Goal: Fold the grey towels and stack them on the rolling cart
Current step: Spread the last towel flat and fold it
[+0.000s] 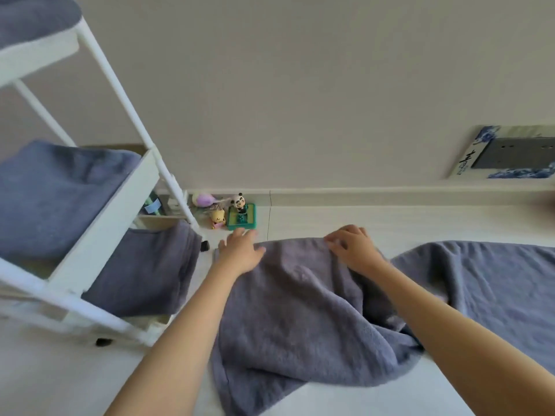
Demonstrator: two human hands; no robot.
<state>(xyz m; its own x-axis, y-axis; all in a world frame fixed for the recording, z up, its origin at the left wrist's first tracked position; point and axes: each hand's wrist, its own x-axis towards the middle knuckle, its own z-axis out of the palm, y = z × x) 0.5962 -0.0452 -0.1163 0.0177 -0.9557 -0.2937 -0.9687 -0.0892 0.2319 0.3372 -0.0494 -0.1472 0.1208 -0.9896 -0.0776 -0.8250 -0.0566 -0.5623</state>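
Note:
A grey towel (300, 319) lies rumpled on the white surface in front of me. My left hand (240, 250) rests flat on its far left corner, fingers straight. My right hand (351, 247) presses on the far edge with its fingers bent at the tips. A second grey towel (486, 283) lies spread to the right, partly under the first. The white rolling cart (102, 232) stands at the left, with folded grey towels on its top shelf (33, 16), middle shelf (57, 196) and bottom shelf (147, 268).
Small toys stand against the wall behind the cart: a panda figure on a green box (241, 214), a yellow figure (217, 219) and a purple one (204, 199). A blue-and-white framed picture (510, 151) leans on the wall at right. The cart's black castor (103, 342) sits near the left.

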